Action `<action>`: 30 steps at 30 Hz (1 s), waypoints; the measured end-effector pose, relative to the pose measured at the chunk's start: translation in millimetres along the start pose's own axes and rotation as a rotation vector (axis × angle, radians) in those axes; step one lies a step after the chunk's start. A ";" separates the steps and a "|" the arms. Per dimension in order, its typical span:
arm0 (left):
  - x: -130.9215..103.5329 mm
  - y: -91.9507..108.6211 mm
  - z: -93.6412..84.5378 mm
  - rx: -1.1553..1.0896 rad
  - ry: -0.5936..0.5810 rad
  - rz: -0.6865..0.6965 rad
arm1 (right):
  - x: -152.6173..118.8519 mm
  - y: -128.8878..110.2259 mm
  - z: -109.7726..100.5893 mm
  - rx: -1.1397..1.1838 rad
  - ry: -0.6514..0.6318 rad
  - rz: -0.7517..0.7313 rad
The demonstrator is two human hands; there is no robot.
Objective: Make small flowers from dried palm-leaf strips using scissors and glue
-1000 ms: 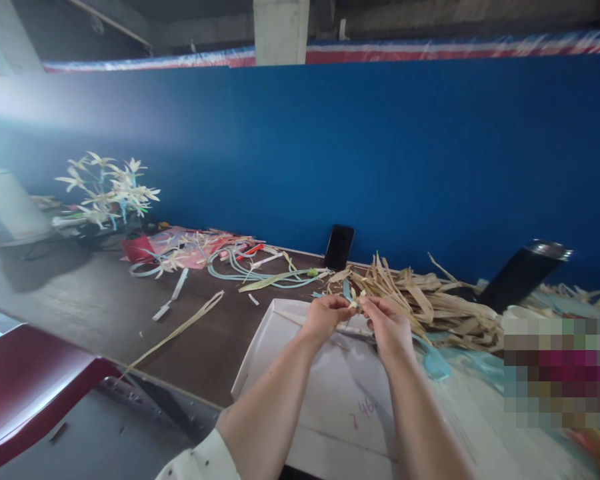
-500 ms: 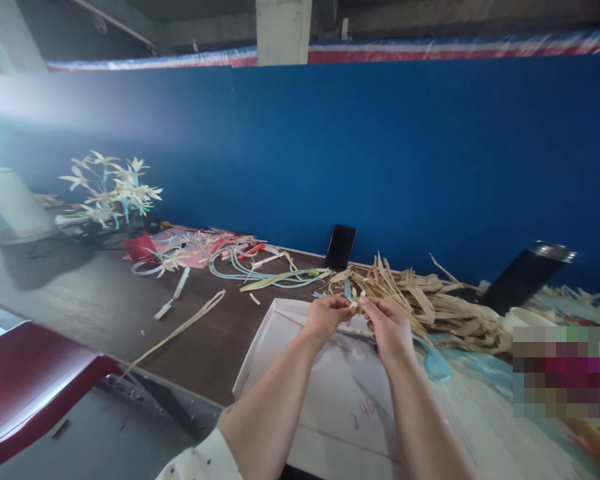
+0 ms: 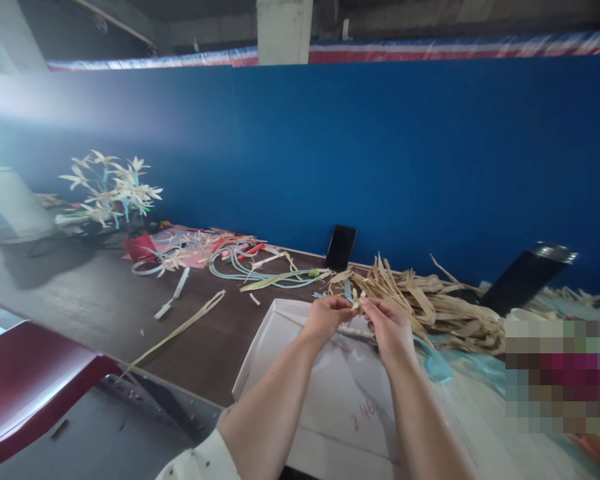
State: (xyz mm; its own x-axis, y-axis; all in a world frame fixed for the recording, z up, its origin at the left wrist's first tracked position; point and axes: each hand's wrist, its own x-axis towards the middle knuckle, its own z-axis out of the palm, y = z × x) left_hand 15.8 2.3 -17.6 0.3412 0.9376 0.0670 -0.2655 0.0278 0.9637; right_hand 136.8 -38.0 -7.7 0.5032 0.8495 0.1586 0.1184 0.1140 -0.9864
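My left hand [image 3: 326, 316] and my right hand [image 3: 389, 327] meet above a white box lid [image 3: 330, 407]. Between their fingertips is a small pale flower [image 3: 357, 301], which looks made of dried husk strips. Both hands pinch it, thumb against fingers; the finer parts are hidden by the fingers. On the lid beneath lie thin sticks or strips, and red handwriting shows near its front. Just behind and to the right of my right hand spreads a heap of dried husks [image 3: 430, 307].
A phone [image 3: 341, 247] leans against the blue partition [image 3: 380, 153]. A dark flask [image 3: 525, 277] tilts at the right. Coiled pale-blue cords [image 3: 230, 270] lie left of the hands. Farther left stands a red pot [image 3: 140, 247] of husk flowers [image 3: 125, 187]. A red chair [image 3: 35, 380] is at lower left.
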 end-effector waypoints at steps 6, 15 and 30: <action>-0.6 1.6 1.3 -0.034 0.002 0.002 | -0.9 -0.6 -0.3 0.003 -0.024 0.006; 0.7 2.2 1.6 -0.125 0.044 -0.043 | -2.9 -4.6 1.2 0.030 0.028 0.056; 2.4 1.4 3.0 -0.289 0.096 -0.064 | 0.4 -0.5 3.4 0.049 0.083 -0.046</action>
State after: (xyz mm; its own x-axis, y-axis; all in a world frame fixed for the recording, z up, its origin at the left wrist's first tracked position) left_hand 19.0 3.6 -15.3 0.2827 0.9588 -0.0291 -0.4960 0.1721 0.8511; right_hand 134.0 -36.0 -7.3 0.5673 0.7976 0.2046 0.1015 0.1788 -0.9786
